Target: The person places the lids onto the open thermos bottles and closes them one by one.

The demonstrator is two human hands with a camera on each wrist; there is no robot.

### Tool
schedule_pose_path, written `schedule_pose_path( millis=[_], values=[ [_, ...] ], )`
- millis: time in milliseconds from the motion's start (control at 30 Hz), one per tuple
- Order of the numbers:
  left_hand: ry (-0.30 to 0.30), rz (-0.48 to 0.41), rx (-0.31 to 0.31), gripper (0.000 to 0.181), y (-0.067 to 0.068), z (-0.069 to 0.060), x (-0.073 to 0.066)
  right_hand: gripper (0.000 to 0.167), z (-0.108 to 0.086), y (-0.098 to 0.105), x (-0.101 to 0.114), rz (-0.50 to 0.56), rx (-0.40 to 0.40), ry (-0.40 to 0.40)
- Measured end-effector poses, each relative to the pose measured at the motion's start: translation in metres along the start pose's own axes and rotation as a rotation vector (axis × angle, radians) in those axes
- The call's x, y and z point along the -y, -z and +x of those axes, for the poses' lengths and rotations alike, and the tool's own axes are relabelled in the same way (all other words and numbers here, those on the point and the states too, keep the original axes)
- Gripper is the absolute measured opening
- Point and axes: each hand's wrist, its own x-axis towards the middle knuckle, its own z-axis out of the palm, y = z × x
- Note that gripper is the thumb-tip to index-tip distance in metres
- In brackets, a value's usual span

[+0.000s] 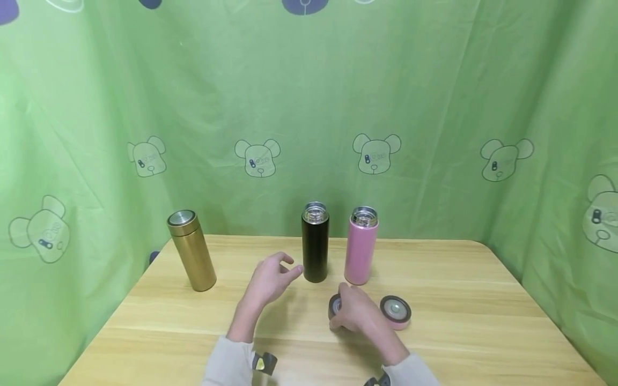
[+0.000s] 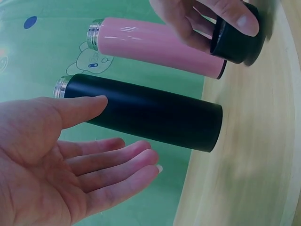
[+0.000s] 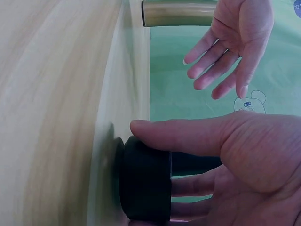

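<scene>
**Black lid (image 3: pixel 146 183) in the right hand (image 1: pixel 357 310), black vacuum flask (image 1: pixel 315 249) uncapped**

Taking the right hand as the clock's centre in the head view, with 12 pointing away from the person, a green curtain (image 1: pixel 309 96) printed with bear heads hangs at 12 o'clock and round both sides. Before it lies a wood-grain table (image 1: pixel 463 300).

Three flasks stand upright on the table. The gold vacuum flask (image 1: pixel 195 257), between 9 and 10 o'clock, has its lid on. The black one, at 11, and the pink vacuum flask (image 1: pixel 361 252), at 12, show bare steel necks.

The left hand (image 1: pixel 270 279), also between 9 and 10, is empty, its fingers loosely bent and its thumb just beside the black flask. The right hand grips the black lid between thumb and fingers, low over the table; whether the lid touches the wood I cannot tell. The pink lid (image 1: pixel 396 312) lies inside-up at 3 o'clock.

So two lids are off and one is on. Closing both open flasks would, in my judgement, leave two lids to refit; neither is seated yet.
</scene>
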Motion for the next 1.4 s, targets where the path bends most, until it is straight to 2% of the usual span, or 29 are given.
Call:
schedule_pose_path(
  millis=[233, 333, 400, 533, 633, 767, 1000, 1167, 1400],
  values=[
    [0.002, -0.023, -0.002, 0.044, -0.003, 0.001, 0.003, 0.081, -0.001, 0.005, 0.002, 0.018, 0.005, -0.007],
    [0.009, -0.077, -0.035, 0.041, -0.005, 0.002, 0.004, 0.087, -0.003, 0.010, 0.002, 0.061, -0.012, -0.014],
    [0.010, -0.135, -0.083, 0.037, -0.006, 0.003, 0.004, 0.095, -0.005, 0.014, 0.003, 0.090, -0.031, -0.016],
    [0.009, -0.232, -0.219, 0.028, -0.007, 0.008, 0.006, 0.107, -0.008, 0.021, 0.005, 0.107, -0.078, -0.003],
    [0.029, -0.263, -0.309, 0.026, -0.007, 0.012, 0.008, 0.099, -0.009, 0.025, 0.005, 0.093, -0.100, -0.004],
    [0.075, -0.326, -0.362, 0.026, -0.005, 0.019, 0.012, 0.084, -0.009, 0.030, 0.005, 0.064, -0.122, -0.014],
    [0.137, -0.429, -0.332, 0.038, 0.005, 0.036, 0.018, 0.078, -0.009, 0.034, 0.005, 0.048, -0.133, -0.028],
    [0.144, -0.400, -0.289, 0.061, 0.010, 0.043, 0.018, 0.075, -0.009, 0.033, 0.003, 0.044, -0.139, -0.035],
    [0.088, -0.302, -0.193, 0.096, 0.008, 0.047, 0.007, 0.075, -0.009, 0.033, 0.003, 0.045, -0.137, -0.030]
  ],
)
